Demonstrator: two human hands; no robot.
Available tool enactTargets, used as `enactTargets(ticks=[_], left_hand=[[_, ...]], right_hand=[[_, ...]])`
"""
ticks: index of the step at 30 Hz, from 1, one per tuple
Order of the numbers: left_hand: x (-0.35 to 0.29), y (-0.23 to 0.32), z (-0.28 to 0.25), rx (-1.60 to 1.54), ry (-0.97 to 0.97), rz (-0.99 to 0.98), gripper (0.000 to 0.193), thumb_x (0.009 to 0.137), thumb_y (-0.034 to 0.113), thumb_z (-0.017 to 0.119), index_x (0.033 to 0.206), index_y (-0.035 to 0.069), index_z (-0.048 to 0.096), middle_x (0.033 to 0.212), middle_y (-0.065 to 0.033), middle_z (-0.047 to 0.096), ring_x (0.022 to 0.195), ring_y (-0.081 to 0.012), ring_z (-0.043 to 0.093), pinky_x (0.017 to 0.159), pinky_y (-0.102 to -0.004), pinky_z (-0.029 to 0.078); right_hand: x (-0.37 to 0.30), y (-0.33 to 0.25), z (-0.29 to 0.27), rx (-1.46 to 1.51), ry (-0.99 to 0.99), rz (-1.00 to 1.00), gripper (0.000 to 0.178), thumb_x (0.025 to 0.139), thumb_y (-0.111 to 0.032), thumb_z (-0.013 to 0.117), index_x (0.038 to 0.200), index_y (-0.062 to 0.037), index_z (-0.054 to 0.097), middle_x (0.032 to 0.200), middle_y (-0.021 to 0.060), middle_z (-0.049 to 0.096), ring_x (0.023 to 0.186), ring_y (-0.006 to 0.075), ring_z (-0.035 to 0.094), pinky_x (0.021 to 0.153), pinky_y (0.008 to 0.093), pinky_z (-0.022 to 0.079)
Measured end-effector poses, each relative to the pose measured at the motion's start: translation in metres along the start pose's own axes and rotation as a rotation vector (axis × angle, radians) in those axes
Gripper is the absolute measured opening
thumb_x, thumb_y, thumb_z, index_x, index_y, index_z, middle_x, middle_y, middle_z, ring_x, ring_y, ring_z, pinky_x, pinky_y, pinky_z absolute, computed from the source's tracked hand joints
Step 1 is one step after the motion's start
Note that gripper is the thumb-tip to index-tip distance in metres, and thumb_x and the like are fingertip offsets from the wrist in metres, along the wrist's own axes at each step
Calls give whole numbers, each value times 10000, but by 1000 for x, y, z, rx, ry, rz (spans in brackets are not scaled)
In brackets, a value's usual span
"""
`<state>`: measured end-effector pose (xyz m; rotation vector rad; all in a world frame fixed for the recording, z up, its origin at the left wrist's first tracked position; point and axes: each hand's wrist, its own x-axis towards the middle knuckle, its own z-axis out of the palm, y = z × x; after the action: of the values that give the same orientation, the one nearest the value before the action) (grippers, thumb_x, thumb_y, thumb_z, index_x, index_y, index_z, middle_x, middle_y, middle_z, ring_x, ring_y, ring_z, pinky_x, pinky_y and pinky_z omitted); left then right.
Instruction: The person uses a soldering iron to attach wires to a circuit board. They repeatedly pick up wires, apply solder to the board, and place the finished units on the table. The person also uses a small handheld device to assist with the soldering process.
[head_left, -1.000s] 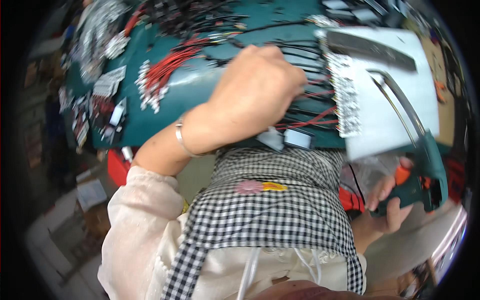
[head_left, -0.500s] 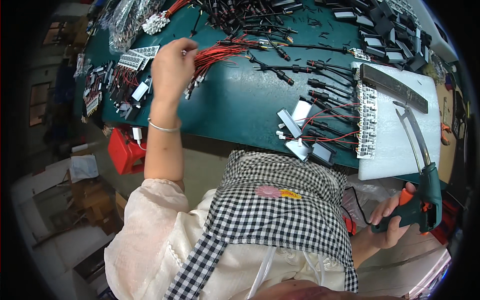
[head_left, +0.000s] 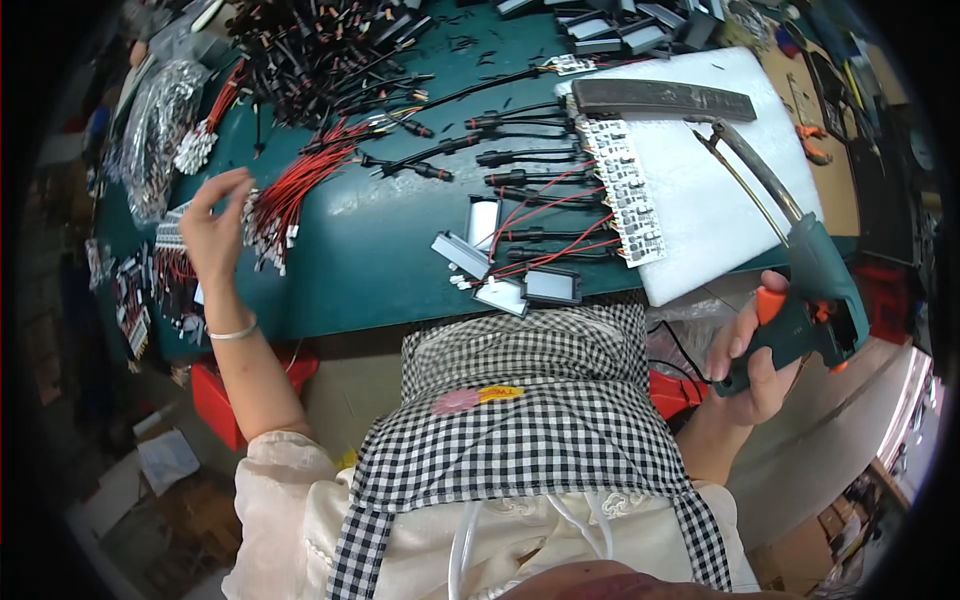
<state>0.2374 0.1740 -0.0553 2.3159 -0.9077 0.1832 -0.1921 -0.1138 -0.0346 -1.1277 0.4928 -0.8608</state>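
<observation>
My left hand (head_left: 216, 232) is raised over the left side of the table, thumb and forefinger pinched together. Any item between the fingertips is too small to make out. Close beside it lies a bundle of red wires (head_left: 303, 188) with white plugs at their near ends. My right hand (head_left: 752, 372) grips a green soldering gun (head_left: 822, 290) with an orange trigger. The gun's long tip points over a white foam block (head_left: 715, 190). On the block's left edge sits a strip of white circuit boards (head_left: 625, 190), with black cables and some red wires running left from it.
A dark metal bar (head_left: 665, 99) rests across the boards' far end and the foam. Several small grey-black cases (head_left: 552, 285) lie at the table's near edge. Black connector cables (head_left: 300, 60) are heaped at the back, beside a clear plastic bag (head_left: 165, 130). A red stool (head_left: 215, 395) stands below.
The view has swung, so the table's things sit farther left. My left hand has come nearer the white plug ends of the red wires. My right hand still holds the soldering gun.
</observation>
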Motion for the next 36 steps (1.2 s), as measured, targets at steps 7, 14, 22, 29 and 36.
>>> enactTargets(ticks=[7, 14, 22, 29, 36], left_hand=[[-2, 74, 2, -1020, 36, -277, 222, 993, 85, 460, 1183, -18, 514, 846, -84, 590, 559, -45, 377, 467, -162, 278], [40, 177, 102, -719, -413, -31, 204, 867, 172, 684, 965, -7, 677, 771, 40, 619, 663, -47, 516, 585, -220, 411], [136, 193, 246, -59, -383, 105, 442, 725, 508, 725, 812, 76, 746, 790, -140, 702, 777, -286, 678, 756, -366, 524], [116, 188, 195, -492, -309, -21, 328, 807, 348, 712, 801, 20, 711, 628, -34, 630, 570, -104, 545, 557, -257, 433], [-14, 266, 122, -816, -652, 58, 136, 873, 130, 685, 856, -3, 662, 692, 54, 576, 606, -2, 453, 523, -170, 346]], right_hand=[[2, 8, -5, -13, -46, -56, 678, 864, -210, 647, 1331, 129, 292, 745, 83, 483, 452, 123, 483, 375, 220, 423], [-3, 6, -1, 13, 28, -60, 682, 822, -189, 691, 1307, 123, 328, 710, 92, 529, 465, 139, 519, 390, 255, 456], [-14, -2, -4, 21, 44, -106, 684, 824, -179, 687, 1320, 113, 317, 714, 100, 532, 467, 140, 515, 401, 257, 464], [-9, -1, -5, 13, 104, -145, 674, 807, -125, 681, 1333, 108, 330, 778, 111, 562, 511, 135, 541, 455, 245, 478], [24, 17, 38, -172, 130, -141, 761, 700, 5, 744, 1351, 46, 353, 1173, 304, 562, 909, 231, 633, 692, 263, 525]])
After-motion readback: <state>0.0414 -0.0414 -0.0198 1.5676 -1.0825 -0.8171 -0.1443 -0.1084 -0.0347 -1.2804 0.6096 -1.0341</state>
